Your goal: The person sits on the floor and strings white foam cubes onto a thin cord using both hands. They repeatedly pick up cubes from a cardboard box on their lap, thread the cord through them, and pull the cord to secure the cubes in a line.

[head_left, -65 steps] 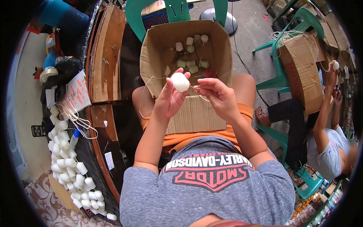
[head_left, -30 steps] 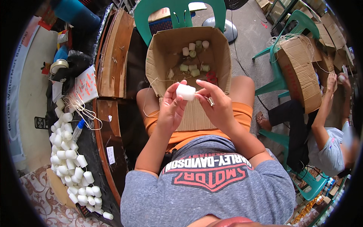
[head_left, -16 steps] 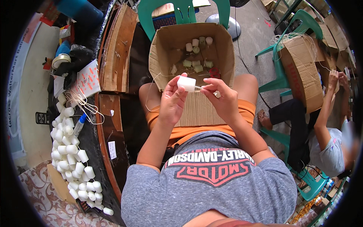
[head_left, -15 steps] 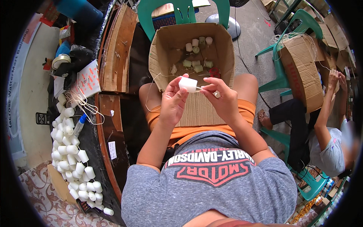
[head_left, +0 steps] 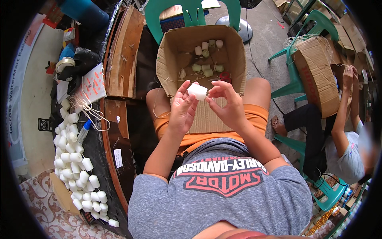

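A short white candle (head_left: pixel 197 91) lies sideways in my left hand (head_left: pixel 184 107), between the thumb and bent fingers. At the candle's right end are the thumb and fingertips of my right hand (head_left: pixel 227 99), drawn close together; what they pinch there is too small to make out. Below my hands, a cardboard box (head_left: pixel 169 59) on my lap holds several loose white and pale green candles (head_left: pixel 207 73). A thin pale string (head_left: pixel 161 84) hangs over the box's left edge beside my left hand.
To my left, many white candles (head_left: pixel 75 157) lie heaped by a blue-capped marker (head_left: pixel 84 129) and a bundle of string (head_left: pixel 89 109). A green chair (head_left: pixel 234 12) stands beyond the box. At right, another person (head_left: pixel 346 147) works beside a second cardboard box (head_left: pixel 316 75).
The candle has tilted, its right end now lower. My right fingertips have moved left, closer to that end, and the wick between them no longer shows clearly. The other person's hands have risen slightly.
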`<control>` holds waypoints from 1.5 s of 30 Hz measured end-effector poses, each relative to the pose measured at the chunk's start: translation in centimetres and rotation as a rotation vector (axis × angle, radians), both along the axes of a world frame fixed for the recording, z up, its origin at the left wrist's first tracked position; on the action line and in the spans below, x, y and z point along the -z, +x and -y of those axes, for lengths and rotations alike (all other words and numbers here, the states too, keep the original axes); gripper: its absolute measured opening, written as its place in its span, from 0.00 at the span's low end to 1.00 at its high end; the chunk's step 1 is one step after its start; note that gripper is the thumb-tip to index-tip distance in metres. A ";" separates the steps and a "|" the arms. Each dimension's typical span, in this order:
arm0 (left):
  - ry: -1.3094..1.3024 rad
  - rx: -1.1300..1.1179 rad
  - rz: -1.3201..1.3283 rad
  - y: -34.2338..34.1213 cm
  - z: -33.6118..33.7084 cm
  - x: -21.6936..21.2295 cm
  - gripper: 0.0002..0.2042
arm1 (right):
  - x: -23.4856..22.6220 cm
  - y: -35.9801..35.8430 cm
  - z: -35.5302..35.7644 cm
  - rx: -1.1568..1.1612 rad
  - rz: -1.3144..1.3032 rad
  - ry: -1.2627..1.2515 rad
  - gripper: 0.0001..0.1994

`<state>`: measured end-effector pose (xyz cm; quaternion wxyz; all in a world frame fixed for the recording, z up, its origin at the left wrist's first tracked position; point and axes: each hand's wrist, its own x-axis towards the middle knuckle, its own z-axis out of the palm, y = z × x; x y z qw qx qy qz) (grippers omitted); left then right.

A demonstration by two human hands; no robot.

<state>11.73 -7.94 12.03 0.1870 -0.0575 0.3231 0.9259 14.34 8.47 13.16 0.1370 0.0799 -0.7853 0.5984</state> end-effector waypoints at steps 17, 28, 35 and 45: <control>0.012 -0.051 0.015 -0.1 0.3 -0.1 0.21 | 2.0 0.8 0.4 -0.001 0.071 0.209 0.14; -0.055 -0.092 -0.104 -0.1 0.3 -0.1 0.18 | 0.2 0.7 -0.1 0.181 0.063 -0.017 0.05; -0.024 -0.088 -0.041 0.2 0.0 -0.2 0.15 | 0.3 0.9 0.0 0.187 0.034 0.095 0.04; -0.736 -0.163 -0.690 0.3 -0.6 -0.1 0.16 | -0.9 0.3 0.7 0.204 -0.156 0.128 0.12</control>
